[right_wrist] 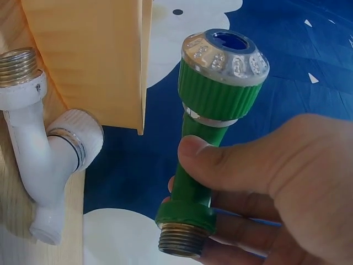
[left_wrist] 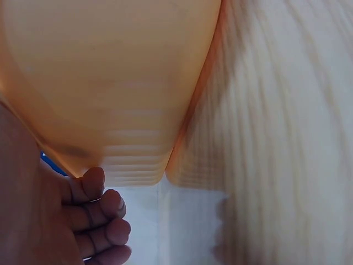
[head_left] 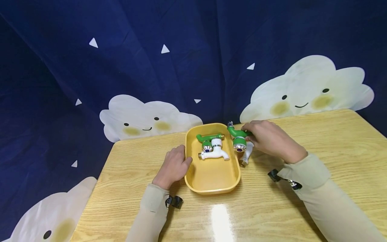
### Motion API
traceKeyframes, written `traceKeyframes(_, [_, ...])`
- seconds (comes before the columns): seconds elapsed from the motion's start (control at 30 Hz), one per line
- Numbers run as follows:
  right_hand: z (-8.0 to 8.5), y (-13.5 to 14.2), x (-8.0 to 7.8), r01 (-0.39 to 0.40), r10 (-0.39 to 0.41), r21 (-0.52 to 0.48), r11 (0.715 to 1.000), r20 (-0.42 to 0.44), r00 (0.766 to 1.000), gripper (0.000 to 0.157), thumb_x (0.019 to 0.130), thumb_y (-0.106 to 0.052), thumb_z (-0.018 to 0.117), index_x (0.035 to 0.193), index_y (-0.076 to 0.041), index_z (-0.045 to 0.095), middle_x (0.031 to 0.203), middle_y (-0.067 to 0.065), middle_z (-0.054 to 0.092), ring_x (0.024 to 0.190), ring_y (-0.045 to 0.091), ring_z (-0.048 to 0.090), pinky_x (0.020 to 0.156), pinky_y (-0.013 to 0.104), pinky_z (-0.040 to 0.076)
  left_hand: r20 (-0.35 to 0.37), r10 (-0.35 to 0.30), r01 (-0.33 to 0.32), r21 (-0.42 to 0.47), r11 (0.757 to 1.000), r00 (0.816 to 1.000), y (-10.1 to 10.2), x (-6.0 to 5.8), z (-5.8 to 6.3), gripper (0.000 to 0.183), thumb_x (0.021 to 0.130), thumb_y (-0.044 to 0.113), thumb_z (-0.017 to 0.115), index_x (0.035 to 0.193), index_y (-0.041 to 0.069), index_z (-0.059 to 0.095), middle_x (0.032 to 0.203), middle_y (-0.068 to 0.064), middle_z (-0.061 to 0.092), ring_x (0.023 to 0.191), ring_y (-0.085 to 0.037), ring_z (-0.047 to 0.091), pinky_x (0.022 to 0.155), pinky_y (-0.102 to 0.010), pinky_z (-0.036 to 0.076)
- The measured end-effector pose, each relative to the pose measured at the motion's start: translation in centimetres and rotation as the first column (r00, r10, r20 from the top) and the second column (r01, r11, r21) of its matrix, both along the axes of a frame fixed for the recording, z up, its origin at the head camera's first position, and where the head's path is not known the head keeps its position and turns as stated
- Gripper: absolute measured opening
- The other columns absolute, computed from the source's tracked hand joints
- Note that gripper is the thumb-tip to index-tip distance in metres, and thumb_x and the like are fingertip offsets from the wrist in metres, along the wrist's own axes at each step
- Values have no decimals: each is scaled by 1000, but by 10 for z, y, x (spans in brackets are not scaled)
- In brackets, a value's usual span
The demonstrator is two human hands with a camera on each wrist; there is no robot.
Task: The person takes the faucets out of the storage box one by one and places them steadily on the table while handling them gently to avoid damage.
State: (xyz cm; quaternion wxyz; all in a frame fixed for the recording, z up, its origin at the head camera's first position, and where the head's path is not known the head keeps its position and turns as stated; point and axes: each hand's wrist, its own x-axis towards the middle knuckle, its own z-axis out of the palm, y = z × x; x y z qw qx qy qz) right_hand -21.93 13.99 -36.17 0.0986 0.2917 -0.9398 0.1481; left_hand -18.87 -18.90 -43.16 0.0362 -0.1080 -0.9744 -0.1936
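Observation:
My right hand [head_left: 267,137] grips a green faucet [right_wrist: 193,176] by its body, thumb on one side and fingers behind. The faucet has a ribbed green and silver knob and a threaded metal inlet. It is held above the right rim of a yellow plastic tray [head_left: 211,174]. At the tray's left rim, my left hand [head_left: 173,166] holds the edge, its thumb over the rim and its fingers along the outer wall. Inside the tray lie another green faucet [head_left: 207,138] and a white faucet [head_left: 214,154], close together towards the far end.
Another white faucet [right_wrist: 47,143] lies on the wooden table [head_left: 136,174], against the tray's right side and partly under my right hand. A dark blue curtain [head_left: 187,50] with printed clouds hangs behind the table's back edge.

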Motion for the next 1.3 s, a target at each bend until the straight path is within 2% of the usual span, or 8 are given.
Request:
traceKeyframes(0.33, [-1,2,-1,7,-7,-1,1000,-4,1000,18,89,-5,75,107,-5,75,95,7,76,81,21,66,78,46,57,4,1,-1,4,1000,1000,1,0,-1,14,94,24,53,92,10,55,79,-6,52,76,-24,50,71,-35,39])
traceKeyframes(0.67, [-2,3,-3,14,-14,14,1000,7,1000,17,89,-5,74,107,-5,75,94,6,75,78,19,64,75,44,56,14,8,-8,0,1000,1000,1,1,1,14,95,24,53,94,9,55,80,-6,52,77,-24,50,74,-36,39])
traceKeyframes(1.3, [-5,8,-8,13,-13,29,999,12,1000,13,89,-4,73,102,-6,73,86,3,70,73,17,58,70,39,51,13,7,-7,10,1000,1000,0,0,0,14,93,23,53,92,9,55,79,-7,52,74,-23,50,68,-34,39])
